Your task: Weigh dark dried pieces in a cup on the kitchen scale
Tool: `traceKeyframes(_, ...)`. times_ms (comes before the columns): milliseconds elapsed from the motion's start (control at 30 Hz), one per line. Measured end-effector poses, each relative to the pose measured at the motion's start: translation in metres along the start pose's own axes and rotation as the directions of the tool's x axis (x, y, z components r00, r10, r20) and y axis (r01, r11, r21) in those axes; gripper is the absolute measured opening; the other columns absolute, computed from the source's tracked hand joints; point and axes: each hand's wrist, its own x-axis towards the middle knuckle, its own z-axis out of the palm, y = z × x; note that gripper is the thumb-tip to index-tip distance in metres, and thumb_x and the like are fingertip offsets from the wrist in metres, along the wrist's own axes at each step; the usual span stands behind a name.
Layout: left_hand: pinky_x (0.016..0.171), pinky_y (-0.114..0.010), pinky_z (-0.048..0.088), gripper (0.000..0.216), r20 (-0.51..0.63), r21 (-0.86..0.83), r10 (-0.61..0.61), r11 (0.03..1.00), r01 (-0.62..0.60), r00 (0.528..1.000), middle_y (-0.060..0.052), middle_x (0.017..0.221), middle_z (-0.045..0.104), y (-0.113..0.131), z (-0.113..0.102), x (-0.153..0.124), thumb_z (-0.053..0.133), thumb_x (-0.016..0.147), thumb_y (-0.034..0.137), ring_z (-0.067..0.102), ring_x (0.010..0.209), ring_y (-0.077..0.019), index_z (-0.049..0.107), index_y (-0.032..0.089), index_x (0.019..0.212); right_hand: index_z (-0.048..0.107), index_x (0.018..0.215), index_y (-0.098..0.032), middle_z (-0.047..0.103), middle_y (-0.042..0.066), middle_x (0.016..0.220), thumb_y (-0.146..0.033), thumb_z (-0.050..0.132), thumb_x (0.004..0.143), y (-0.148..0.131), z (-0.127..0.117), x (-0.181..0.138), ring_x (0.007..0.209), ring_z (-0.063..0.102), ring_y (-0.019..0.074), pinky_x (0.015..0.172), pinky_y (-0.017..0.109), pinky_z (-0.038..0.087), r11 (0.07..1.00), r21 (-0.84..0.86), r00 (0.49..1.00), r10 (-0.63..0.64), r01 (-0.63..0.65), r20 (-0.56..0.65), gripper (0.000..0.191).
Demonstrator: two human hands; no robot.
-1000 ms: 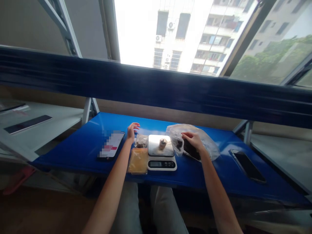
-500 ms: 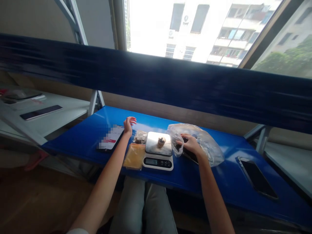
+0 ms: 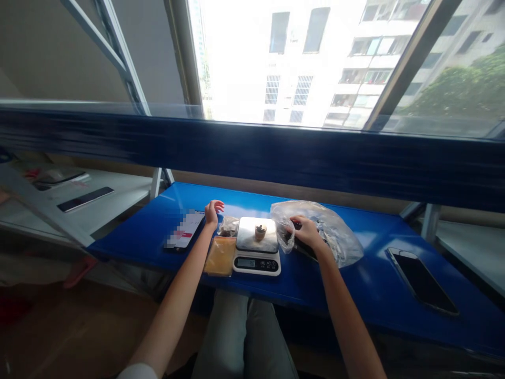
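Observation:
A kitchen scale (image 3: 258,265) with a steel plate stands in front of me, its display seeming to read 9.6. On the plate sits a small light-coloured cup (image 3: 260,233) with dark bits in it. My right hand (image 3: 305,230) is at the mouth of a large clear plastic bag (image 3: 341,239), fingers curled against dark contents that I cannot identify. Left of the scale, my left hand (image 3: 214,212) hovers with loosely bent fingers and holds nothing. Beneath it lie a small clear bag (image 3: 229,226) of dark material and a yellowish-brown packet (image 3: 220,257).
A phone (image 3: 187,230) with a lit screen lies left of my left forearm. Another phone (image 3: 423,280) is at the right on the blue table (image 3: 379,295). A blue beam (image 3: 252,158) crosses above the table's far side. At left, a white shelf (image 3: 122,184) holds a dark phone.
The camera view has shifted, so the table sits slightly lower in the picture. My right hand remains at the bag's mouth, and my left hand stays beside the scale. The cup has not moved.

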Motion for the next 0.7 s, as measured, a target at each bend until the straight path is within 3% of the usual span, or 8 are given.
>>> traceKeyframes(333,0.050,-0.022,0.038,0.034,-0.008,-0.002,-0.019,1.000,0.019,1.000,-0.004,0.062,0.060,-0.0022,-0.0017,-0.0004,0.040,0.074,0.042,0.054,0.052,-0.0103,0.060,0.019,0.060,0.070,0.090,-0.018,0.069,0.009,0.095,-0.035,0.066,0.071,-0.0004,-0.0007,-0.0020,0.088,0.064,0.0230,0.082,0.034,0.049,0.999,0.040,0.999,0.025,-0.024,-0.028,0.026)
traceKeyframes(700,0.045,-0.022,0.035,0.029,-0.049,0.038,-0.060,0.997,0.062,0.997,-0.004,0.057,0.060,0.0013,0.0038,-0.0033,0.047,0.071,0.039,0.052,0.048,-0.0110,0.060,0.018,0.056,0.071,0.098,-0.021,0.071,0.010,0.104,-0.040,0.067,0.070,-0.0047,-0.0031,-0.0093,0.100,0.063,0.0308,0.091,0.044,0.045,0.991,-0.100,0.996,0.081,-0.083,-0.025,0.033)
